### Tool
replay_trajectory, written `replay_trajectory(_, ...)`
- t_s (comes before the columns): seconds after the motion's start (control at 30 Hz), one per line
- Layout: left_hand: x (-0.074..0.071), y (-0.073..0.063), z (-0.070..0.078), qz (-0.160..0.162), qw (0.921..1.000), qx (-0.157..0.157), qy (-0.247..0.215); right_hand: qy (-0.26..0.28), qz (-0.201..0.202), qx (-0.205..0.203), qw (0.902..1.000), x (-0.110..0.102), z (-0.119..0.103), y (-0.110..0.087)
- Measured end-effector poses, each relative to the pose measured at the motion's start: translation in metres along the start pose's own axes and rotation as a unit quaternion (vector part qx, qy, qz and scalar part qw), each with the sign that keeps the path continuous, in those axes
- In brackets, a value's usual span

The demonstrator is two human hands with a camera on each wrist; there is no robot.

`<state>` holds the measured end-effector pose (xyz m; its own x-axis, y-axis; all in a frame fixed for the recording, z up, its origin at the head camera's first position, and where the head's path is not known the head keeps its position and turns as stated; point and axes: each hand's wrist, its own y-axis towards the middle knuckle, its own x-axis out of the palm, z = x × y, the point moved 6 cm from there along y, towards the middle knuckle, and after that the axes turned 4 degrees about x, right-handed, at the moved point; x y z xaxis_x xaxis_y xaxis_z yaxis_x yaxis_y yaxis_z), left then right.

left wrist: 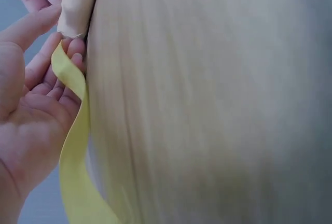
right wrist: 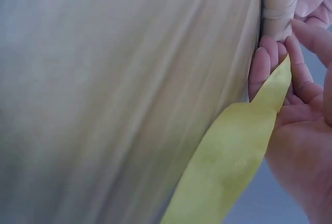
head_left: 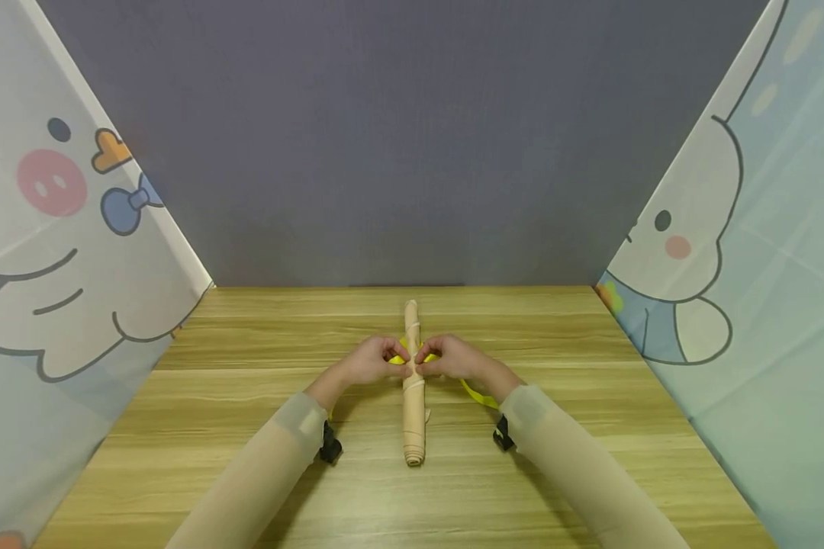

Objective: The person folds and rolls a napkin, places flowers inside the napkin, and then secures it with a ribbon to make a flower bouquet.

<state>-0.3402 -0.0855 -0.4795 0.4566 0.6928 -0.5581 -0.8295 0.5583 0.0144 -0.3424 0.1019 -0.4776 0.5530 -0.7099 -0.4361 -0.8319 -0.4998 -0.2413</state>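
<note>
A long beige rolled-up sheet point(head_left: 414, 423) lies lengthwise on the wooden table, pointing away from me, with spiral edges along it. My left hand point(head_left: 374, 360) is at the middle of the roll from the left, thumb and index fingertips on it. Opposite, my right hand point(head_left: 455, 357) holds it from the right in the same way. A yellow ribbon point(head_left: 479, 398) emerges on both sides of the roll. In the left wrist view the ribbon point(left wrist: 78, 156) runs over the curled fingers to the roll; the right wrist view shows the ribbon point(right wrist: 228, 146) meeting the fingers likewise.
The wood-grain table point(head_left: 261, 320) ends at a dark grey panel point(head_left: 412, 152). Cartoon-printed cloths hang at the left point(head_left: 75, 267) and right point(head_left: 762, 305). A small beige flap point(head_left: 427, 415) sticks out beside the roll. Black wrist cameras point(head_left: 330, 444) sit below the sleeves.
</note>
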Motion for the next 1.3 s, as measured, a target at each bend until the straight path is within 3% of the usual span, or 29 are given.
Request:
replay_trajectory(0.33,0.004,-0.023,0.008,-0.045,0.9987,0.022,0.006,-0.002,-0.036,-0.008,0.9993,0.009,-0.003,-0.022)
replay_trajectory(0.57,0.009,-0.031,0.014,-0.026,0.9994,0.012,0.02,-0.104,-0.023,-0.047,0.9932,0.012,-0.004,-0.029)
replay_trajectory(1.0,0.013,-0.035,0.013,-0.004,0.9999,-0.01,0.006,-0.091,0.002,-0.048,0.9947,0.016,-0.006,-0.036)
replay_trajectory(1.3,0.02,-0.04,0.017,-0.01,0.9997,0.02,0.012,-0.118,-0.016,-0.048,0.9918,0.02,-0.006,-0.043)
